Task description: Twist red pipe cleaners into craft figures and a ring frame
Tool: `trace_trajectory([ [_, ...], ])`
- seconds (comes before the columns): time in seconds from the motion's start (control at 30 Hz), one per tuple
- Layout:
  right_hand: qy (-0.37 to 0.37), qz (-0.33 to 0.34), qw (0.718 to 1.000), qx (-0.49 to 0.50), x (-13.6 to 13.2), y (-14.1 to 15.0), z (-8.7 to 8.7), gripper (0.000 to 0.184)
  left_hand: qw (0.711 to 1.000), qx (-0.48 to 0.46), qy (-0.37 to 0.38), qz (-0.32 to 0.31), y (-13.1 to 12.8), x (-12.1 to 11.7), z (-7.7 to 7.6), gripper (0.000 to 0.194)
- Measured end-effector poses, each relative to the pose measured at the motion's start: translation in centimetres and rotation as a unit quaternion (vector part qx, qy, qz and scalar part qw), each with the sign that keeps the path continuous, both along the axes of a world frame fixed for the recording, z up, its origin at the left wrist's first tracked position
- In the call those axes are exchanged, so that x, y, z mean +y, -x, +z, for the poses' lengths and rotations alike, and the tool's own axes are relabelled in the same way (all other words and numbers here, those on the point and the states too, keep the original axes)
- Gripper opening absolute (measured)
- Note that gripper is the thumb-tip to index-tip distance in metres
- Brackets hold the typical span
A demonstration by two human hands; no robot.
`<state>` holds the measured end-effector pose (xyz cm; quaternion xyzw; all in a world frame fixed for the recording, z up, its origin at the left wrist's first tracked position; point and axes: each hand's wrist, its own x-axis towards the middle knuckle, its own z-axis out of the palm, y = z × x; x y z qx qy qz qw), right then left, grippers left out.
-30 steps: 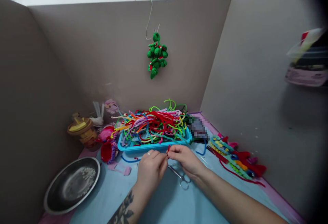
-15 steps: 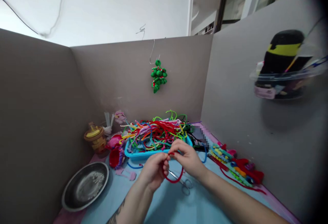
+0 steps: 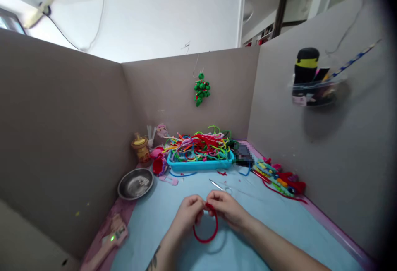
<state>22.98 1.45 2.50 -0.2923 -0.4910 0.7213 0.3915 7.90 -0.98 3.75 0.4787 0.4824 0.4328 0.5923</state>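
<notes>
Both hands meet over the blue tabletop, pinching a red pipe cleaner [image 3: 206,241] that hangs below them in a rounded loop. My left hand [image 3: 188,211] is closed on it at the upper left. At the upper right, the fingertips of my right hand [image 3: 228,208] grip it close to where its ends meet; the exact join is partly hidden by the fingers. Just beyond my hands lie scissors [image 3: 216,185], their handles partly covered by my right hand. A small red scrap [image 3: 222,173] rests farther back.
A blue tray [image 3: 201,166] heaped with coloured pipe cleaners stands at the back. To the left are a metal bowl [image 3: 124,195] and a pink tool with a green light [image 3: 119,236]. Finished colourful pieces [image 3: 279,180] line the right. Grey partitions [image 3: 173,97] enclose three sides.
The view has shifted back, showing more of the table. My hands have come nearer, away from the tray and scissors, still holding the red loop.
</notes>
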Motion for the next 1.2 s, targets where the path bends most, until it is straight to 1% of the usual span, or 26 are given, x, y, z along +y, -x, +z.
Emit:
trace_trajectory([
  [0.1, 0.054, 0.03, 0.998, 0.005, -0.8, 0.6, -0.7, 0.03, 0.999, 0.029, -0.042, 0.011, 0.9, -0.6, -0.8, 0.012],
  [0.23, 0.136, 0.078, 0.987, 0.018, -0.6, 1.0, -1.9, 0.03, 0.995, 0.06, -0.077, 0.026, 1.5, -0.5, -1.7, 0.012],
  [0.3, 0.158, 0.1, 0.982, 0.023, -0.4, 1.1, -2.5, 0.028, 0.991, 0.086, -0.097, 0.018, 1.7, -0.3, -2.0, 0.011],
  [0.37, 0.168, 0.107, 0.979, 0.032, -0.2, 1.1, -3.0, 0.025, 0.987, 0.105, -0.125, 0.01, 1.7, -0.1, -2.3, 0.011],
  [0.47, 0.166, 0.104, 0.98, 0.042, -0.2, 1.1, -3.4, 0.025, 0.98, 0.117, -0.158, 0.003, 1.7, 0.1, -2.8, 0.011],
  [0.57, 0.136, 0.086, 0.986, 0.044, -0.3, 1.3, -3.6, 0.027, 0.978, 0.124, -0.167, 0.008, 1.6, 0.2, -3.1, 0.012],
  [0.67, 0.102, 0.072, 0.991, 0.041, -0.1, 1.6, -3.9, 0.029, 0.975, 0.137, -0.172, 0.026, 1.6, 0.2, -3.0, 0.011],
  [0.87, 0.084, 0.064, 0.993, 0.06, 0.5, 1.8, -4.5, 0.028, 0.973, 0.143, -0.181, 0.03, 1.4, 0.5, -2.8, 0.012],
  [1.03, 0.083, 0.042, 0.994, 0.059, 0.2, 1.8, -4.4, 0.027, 0.972, 0.142, -0.183, 0.036, 1.3, 0.5, -2.7, 0.013],
  [1.2, 0.083, 0.022, 0.995, 0.05, 0.1, 2.0, -3.8, 0.021, 0.966, 0.145, -0.211, 0.039, 1.4, 0.3, -2.6, 0.016],
])
